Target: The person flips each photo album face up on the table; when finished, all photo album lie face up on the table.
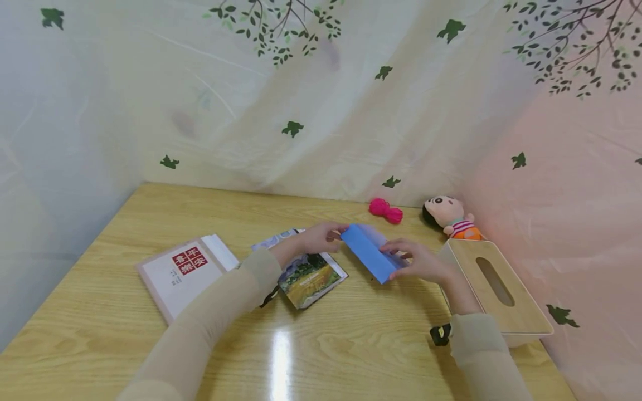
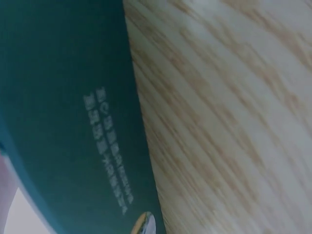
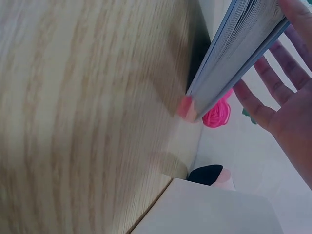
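Note:
A blue book (image 1: 368, 253) is held tilted above the table between both hands. My left hand (image 1: 319, 238) pinches its far left corner; in the left wrist view a thumb tip (image 2: 145, 224) lies at the edge of the dark teal-looking cover, which carries pale printed text. My right hand (image 1: 418, 260) holds the near right end. In the right wrist view, the right thumb touches the page edges and the other fingers spread behind the cover. Beneath the left forearm lies a book with a painted landscape cover (image 1: 311, 281), partly over a blue-patterned one (image 1: 273, 239).
At left lies a pale book (image 1: 175, 284) with red square characters, partly covered by the left sleeve. A wood-topped tissue box (image 1: 521, 295) stands right, by the right forearm. Behind are pink yarn (image 1: 385, 211) and a doll (image 1: 448, 216), close to the fabric backdrop.

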The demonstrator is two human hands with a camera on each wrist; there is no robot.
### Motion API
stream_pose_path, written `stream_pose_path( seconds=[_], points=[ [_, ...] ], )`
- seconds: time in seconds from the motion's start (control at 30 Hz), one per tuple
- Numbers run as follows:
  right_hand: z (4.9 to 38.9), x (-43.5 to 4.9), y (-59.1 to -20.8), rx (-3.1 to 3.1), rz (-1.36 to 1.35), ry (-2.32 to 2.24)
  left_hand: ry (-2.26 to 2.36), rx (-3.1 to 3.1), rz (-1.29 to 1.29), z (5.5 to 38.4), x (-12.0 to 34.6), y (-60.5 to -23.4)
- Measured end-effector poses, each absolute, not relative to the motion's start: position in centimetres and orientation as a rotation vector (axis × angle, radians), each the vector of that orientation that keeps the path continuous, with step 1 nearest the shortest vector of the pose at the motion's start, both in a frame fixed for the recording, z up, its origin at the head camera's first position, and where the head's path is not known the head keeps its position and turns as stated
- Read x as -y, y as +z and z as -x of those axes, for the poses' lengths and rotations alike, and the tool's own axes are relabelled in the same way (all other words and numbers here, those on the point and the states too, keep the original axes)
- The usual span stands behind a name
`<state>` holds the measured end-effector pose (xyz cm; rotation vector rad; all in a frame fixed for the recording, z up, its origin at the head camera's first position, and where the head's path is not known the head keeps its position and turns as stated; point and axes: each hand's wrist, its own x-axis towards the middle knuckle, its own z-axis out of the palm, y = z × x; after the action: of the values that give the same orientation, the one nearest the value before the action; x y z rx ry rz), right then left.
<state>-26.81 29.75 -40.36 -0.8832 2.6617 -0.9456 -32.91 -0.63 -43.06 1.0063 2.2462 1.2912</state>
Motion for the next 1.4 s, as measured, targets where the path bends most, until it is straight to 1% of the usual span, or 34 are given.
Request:
stream_pose_path(
  seconds=[0.2,0.4,0.73,0.93,1.03,1.2,1.4],
  points=[
    [26.8,-29.7,-40.8,-2.728,0.942,-0.78,1.124,-2.239,-1.064,33.0,0.8,-43.8],
    [27.2,-29.6,-41.4,-2.754,1.013,-0.67,1.063,-2.254,-1.059,32.7,1.0,-43.8],
    [27.2,-29.6,-41.9,-2.765,0.962,-0.584,0.848,-2.348,-1.047,32.1,1.0,-43.5],
    [27.1,-29.8,-42.0,-2.754,0.927,-0.589,0.812,-2.341,-1.047,32.1,0.9,-43.5],
    [27.2,-29.7,-41.9,-2.752,0.933,-0.58,0.851,-2.33,-0.977,32.0,1.1,-43.3],
    [27.1,-29.3,-41.0,-2.764,0.907,-0.578,0.934,-2.386,-0.877,32.0,2.2,-41.9],
    [27.1,-28.0,-38.5,-2.822,0.862,-0.697,0.799,-2.627,-0.993,31.3,4.1,-38.8]
  ],
)
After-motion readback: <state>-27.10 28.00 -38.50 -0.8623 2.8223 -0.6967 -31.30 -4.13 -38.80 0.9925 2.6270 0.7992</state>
